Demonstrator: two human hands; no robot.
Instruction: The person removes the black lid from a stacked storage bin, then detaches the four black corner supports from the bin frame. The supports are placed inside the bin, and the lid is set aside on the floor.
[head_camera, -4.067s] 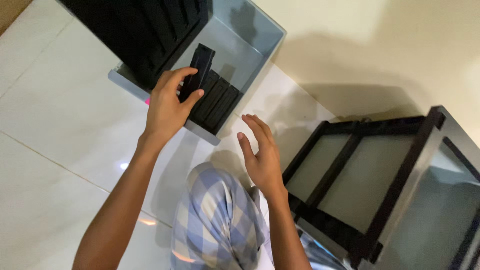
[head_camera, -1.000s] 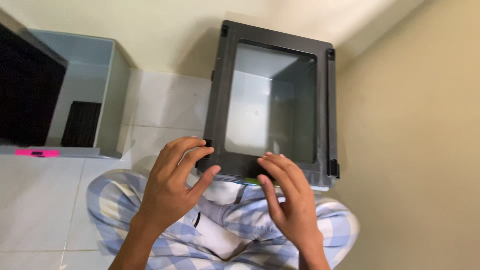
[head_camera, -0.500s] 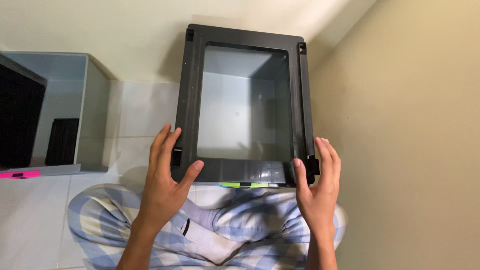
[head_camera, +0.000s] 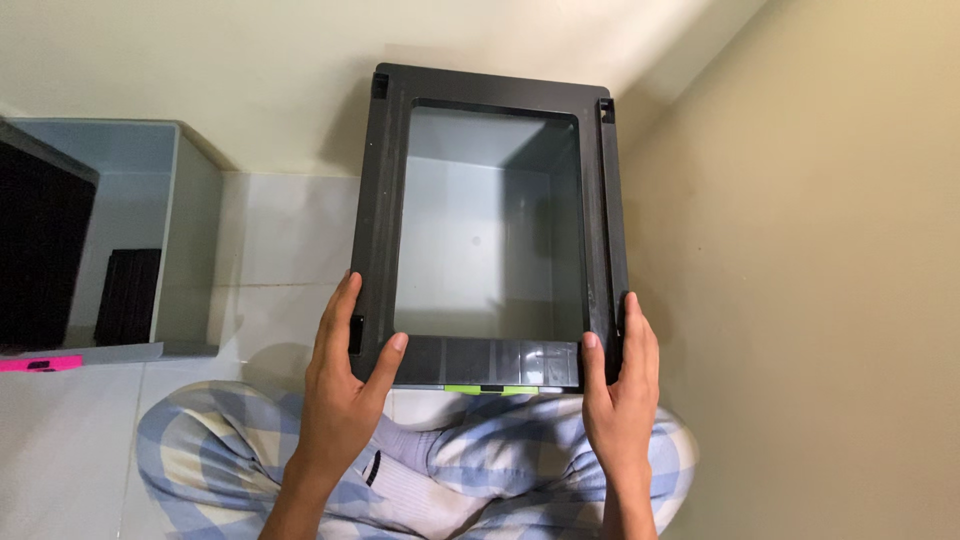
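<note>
A dark grey plastic frame (head_camera: 375, 220) with a pale grey bin inside it stands on the floor in front of me, against the wall corner. My left hand (head_camera: 345, 385) grips the frame's near left corner, thumb on the front rail. On the near right corner my right hand (head_camera: 620, 385) holds the frame's side, thumb on the rail. A small green tab (head_camera: 490, 389) shows under the front rail.
At the left stands a pale grey bin (head_camera: 190, 210) with a black panel (head_camera: 40, 250) and black slats (head_camera: 128, 295) in it, and a pink tag (head_camera: 40, 364) on its edge. My crossed legs in blue checked trousers (head_camera: 480, 465) lie below. Beige walls close the back and right.
Four seconds ago my left hand held a black slat at the left bin. Since then both hands have come to the dark frame and spread out to its two near corners.
</note>
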